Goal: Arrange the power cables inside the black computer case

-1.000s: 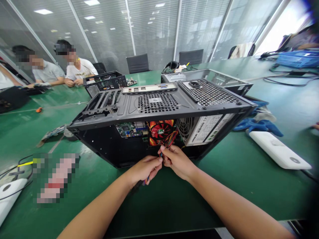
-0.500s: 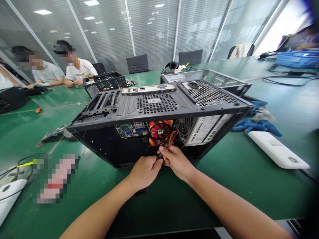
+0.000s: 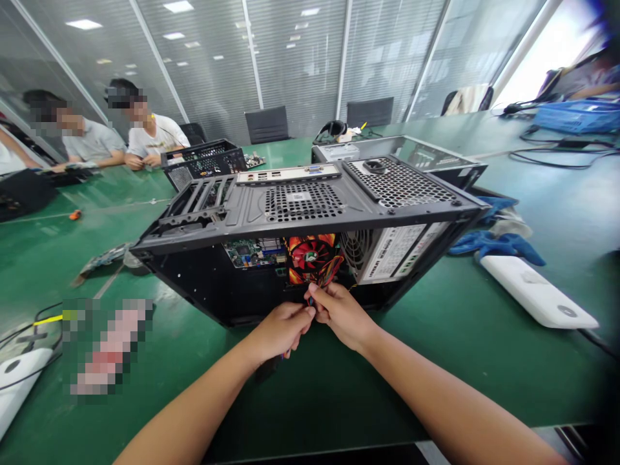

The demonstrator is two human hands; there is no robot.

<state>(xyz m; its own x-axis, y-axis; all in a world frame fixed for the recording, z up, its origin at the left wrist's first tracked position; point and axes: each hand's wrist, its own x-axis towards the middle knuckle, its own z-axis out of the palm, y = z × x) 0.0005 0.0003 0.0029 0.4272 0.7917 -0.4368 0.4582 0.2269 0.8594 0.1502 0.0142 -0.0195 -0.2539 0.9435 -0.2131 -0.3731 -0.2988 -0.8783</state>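
A black computer case [image 3: 300,213] lies on its side on the green table [image 3: 436,349], open side toward me. Inside it show a red fan [image 3: 310,253], a green motherboard [image 3: 254,250] and a power supply [image 3: 397,248]. A bundle of coloured wires [image 3: 328,271] comes out of the case by the fan. My right hand [image 3: 341,313] pinches these wires at the case's lower edge. My left hand [image 3: 281,330] is closed on the same wires right beside it, fingertips touching the right hand; a wire end shows under it.
A second open case [image 3: 411,152] stands behind the first. Blue cloth [image 3: 494,244] and a white device [image 3: 533,292] lie to the right. A black basket [image 3: 206,158], loose circuit board [image 3: 104,257] and cables sit at left. Two people sit at the far left; chairs stand behind.
The left hand shifted slightly up, then back, staying on the wires. The right hand keeps its pinch. The case has not moved.
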